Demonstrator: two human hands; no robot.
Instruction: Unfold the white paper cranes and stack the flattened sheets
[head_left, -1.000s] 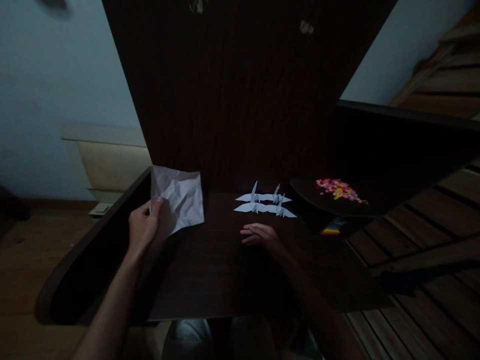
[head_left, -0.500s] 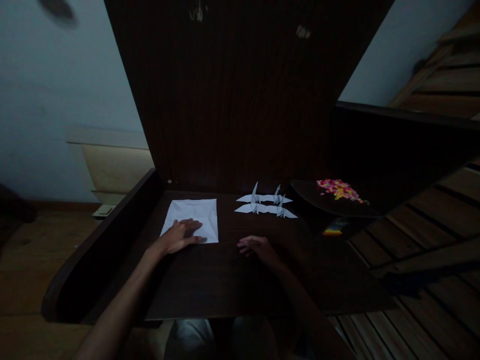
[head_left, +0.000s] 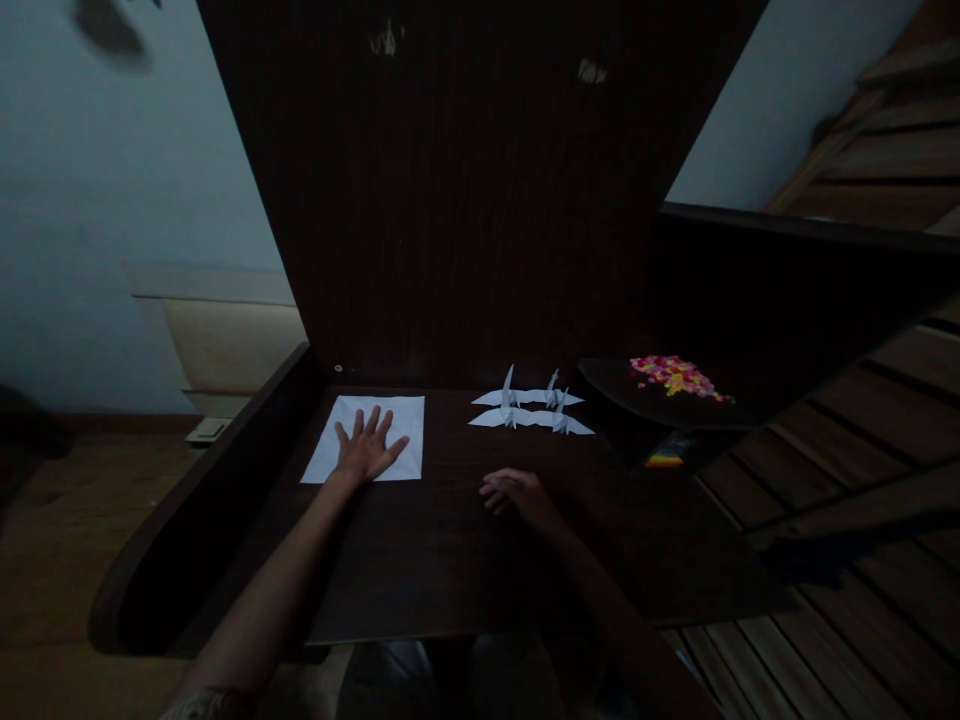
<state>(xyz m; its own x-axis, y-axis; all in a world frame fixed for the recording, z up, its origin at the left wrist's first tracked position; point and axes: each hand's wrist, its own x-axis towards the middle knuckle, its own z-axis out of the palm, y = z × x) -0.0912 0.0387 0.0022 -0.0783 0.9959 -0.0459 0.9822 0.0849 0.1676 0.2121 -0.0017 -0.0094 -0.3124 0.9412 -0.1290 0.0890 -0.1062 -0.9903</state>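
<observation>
My left hand [head_left: 366, 448] lies flat with its fingers spread on a sheet of white paper [head_left: 407, 440] at the left of the dark desk. Faint creases run across the sheet. My right hand [head_left: 516, 496] rests on the bare desktop, right of the paper and apart from it. Its fingers are loosely bent, slightly apart, with nothing visible in them. Beyond the right hand stand several white origami cranes [head_left: 531, 412] in two rows, their wings appearing to touch.
On a dark corner shelf [head_left: 607, 385] at the right lies a pile of small pink, red and yellow pieces [head_left: 675, 376]. Below it is a small item with a yellow-orange stripe [head_left: 664, 460]. A raised side panel [head_left: 202, 500] edges the desk's left; a tall dark board [head_left: 480, 200] rises behind.
My left hand has spread its fingers and turned them to point away from me. The paper has shifted slightly left and looks flatter. My right hand has hardly moved.
</observation>
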